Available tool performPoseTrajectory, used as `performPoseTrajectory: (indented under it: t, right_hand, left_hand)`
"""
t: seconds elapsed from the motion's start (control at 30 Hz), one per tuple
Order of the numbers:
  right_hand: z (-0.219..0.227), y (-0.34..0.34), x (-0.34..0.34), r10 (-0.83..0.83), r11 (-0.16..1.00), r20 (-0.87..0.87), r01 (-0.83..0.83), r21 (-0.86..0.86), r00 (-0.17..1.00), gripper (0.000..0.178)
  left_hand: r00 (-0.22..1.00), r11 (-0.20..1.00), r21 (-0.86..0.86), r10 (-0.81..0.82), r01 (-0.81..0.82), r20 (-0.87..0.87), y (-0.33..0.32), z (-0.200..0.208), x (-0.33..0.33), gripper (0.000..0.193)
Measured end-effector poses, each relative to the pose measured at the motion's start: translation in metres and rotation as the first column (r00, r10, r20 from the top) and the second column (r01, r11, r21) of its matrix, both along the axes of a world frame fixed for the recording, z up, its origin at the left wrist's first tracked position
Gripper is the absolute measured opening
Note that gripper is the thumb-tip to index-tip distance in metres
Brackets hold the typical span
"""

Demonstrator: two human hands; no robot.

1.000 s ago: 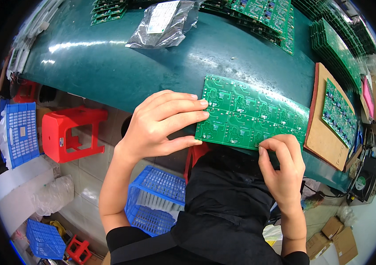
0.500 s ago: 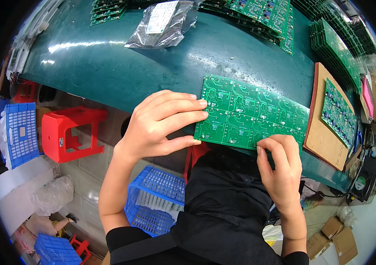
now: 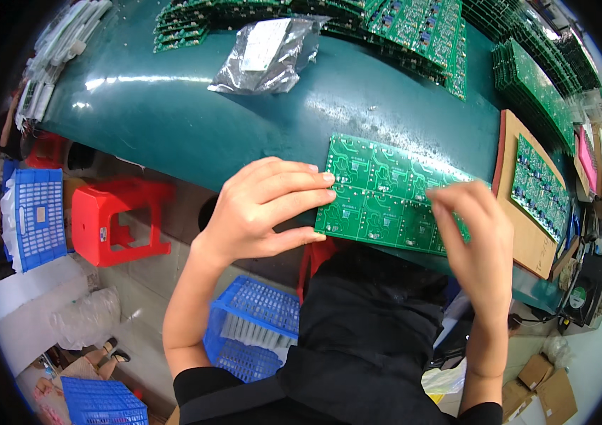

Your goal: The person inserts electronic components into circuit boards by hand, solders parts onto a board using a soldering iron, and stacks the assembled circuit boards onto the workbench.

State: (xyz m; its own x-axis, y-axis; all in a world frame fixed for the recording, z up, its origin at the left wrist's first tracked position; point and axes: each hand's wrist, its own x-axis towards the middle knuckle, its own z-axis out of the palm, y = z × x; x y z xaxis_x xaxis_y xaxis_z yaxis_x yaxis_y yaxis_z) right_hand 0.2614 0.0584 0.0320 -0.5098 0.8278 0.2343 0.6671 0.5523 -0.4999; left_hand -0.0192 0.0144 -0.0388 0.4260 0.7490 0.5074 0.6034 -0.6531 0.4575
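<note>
A green circuit board panel (image 3: 364, 205), divided into several repeated sections, lies at the near edge of the table. My left hand (image 3: 258, 205) grips its left end, fingers on top and thumb at the near corner. Over the right half of the panel, my right hand (image 3: 474, 234) has its thumb and index fingertips brought together close above the surface. Whatever sits between those fingertips is too small or hidden to make out. The hand covers the panel's near right part.
Stacks of populated boards (image 3: 414, 35) stand at the back, with another stack (image 3: 531, 81) at the right. Nearer, a board (image 3: 538, 188) lies on a brown sheet (image 3: 506, 184). A plastic bag (image 3: 265, 60) rests toward the back. Below are a red stool (image 3: 92, 223) and a blue basket (image 3: 255, 301).
My right hand has moved from the panel's near edge up and over its right half. My left hand keeps its grip; the whole view has shifted slightly.
</note>
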Motion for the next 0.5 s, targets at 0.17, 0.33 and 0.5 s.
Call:
performPoseTrajectory:
  t: [0.17, 0.33, 0.5]
  right_hand:
    - [-0.040, 0.073, -0.041, 0.093, 0.995, -0.109, -0.090, 0.032, 0.990, 0.012]
    - [-0.053, 0.092, -0.060, 0.121, 0.978, 0.000, -0.119, 0.169, 0.993, 0.009]
    - [-0.031, 0.076, -0.044, 0.030, 0.999, -0.209, -0.036, -0.024, 0.977, 0.008]
  left_hand:
    - [1.000, 1.000, -0.015, 0.013, -0.013, 0.001, -0.004, 0.002, 0.001, 0.047]
    - [1.000, 1.000, -0.015, 0.006, -0.006, 0.014, 0.000, 0.003, 0.005, 0.047]
    - [0.999, 0.999, -0.030, 0.046, -0.046, -0.005, -0.001, 0.001, 0.003, 0.044]
